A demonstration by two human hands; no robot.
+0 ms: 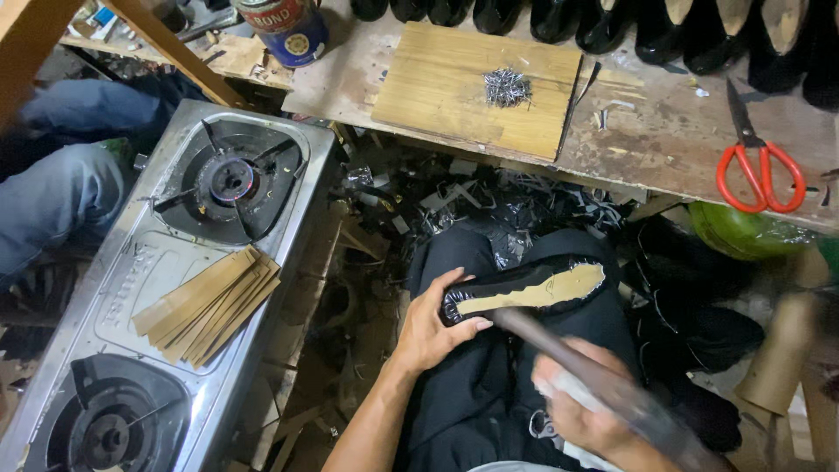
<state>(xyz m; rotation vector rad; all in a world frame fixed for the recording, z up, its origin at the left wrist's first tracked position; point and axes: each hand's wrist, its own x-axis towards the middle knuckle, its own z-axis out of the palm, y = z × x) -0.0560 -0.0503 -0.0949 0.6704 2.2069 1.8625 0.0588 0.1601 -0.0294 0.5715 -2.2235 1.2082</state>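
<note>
Left hand (433, 328) wraps the toe end of a black shoe upper (524, 288) stretched sole-up over a form, tan insole facing the camera, the whole piece resting across the person's lap on black trousers. Right hand (581, 406) is clenched around the handle of a hammer (603, 385); the tool is motion-blurred, its far end lying over the shoe just beside the left thumb. Risk 1, judged: with the striking end that near the thumb, a stroke landing slightly off could catch the finger, since the lap gives a soft, shifting support and the shoe could roll. Risk 2, judged: a glancing blow could crease or tear the folded black edge around the insole. Workbench (664, 149) edge sits just beyond the knees and carries a wooden board (454, 83) with 1 pile of small nails (507, 87), red-handled scissors (760, 170) at the right, and a row of black shoes along the back. To the left stands a 2-burner steel gas stove (131, 288) with a fan of tan insole strips (210, 301) between the burners. Room for the swing is open above the lap; bench edge ahead and stove corner at left bound it, and scraps litter the floor between.
</note>
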